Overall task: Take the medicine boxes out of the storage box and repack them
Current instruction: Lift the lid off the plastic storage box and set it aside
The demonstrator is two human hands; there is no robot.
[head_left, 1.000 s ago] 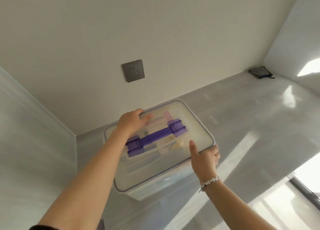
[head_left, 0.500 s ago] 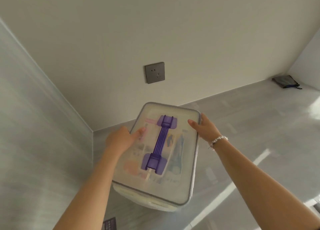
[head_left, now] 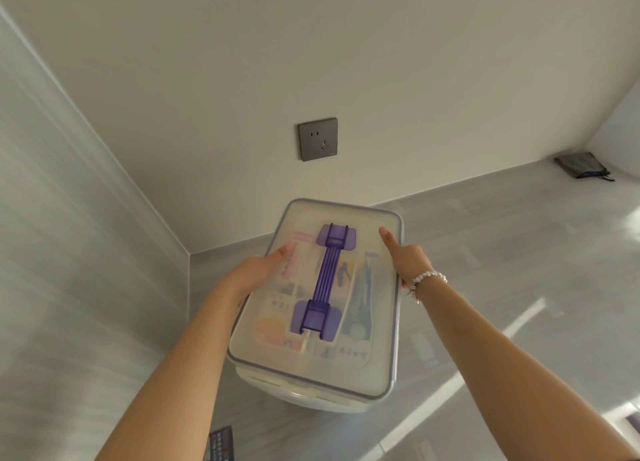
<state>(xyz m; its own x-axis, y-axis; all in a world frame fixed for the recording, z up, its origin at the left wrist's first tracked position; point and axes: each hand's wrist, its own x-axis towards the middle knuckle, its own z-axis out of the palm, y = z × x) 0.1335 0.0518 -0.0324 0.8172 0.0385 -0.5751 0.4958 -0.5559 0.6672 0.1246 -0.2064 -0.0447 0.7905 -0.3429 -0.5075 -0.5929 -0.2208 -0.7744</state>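
Storage box, hands at edges

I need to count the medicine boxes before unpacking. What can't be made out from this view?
- Medicine boxes: head view, blurred by the frosted lid; count and print unreadable.
- Storage box walls and latches: mostly hidden under the lid.
- Left hand and right hand fingers: curl over the lid's edges, out of sight.
- Dark item: cut off by the bottom edge.
- Dark pouch: too small to identify.
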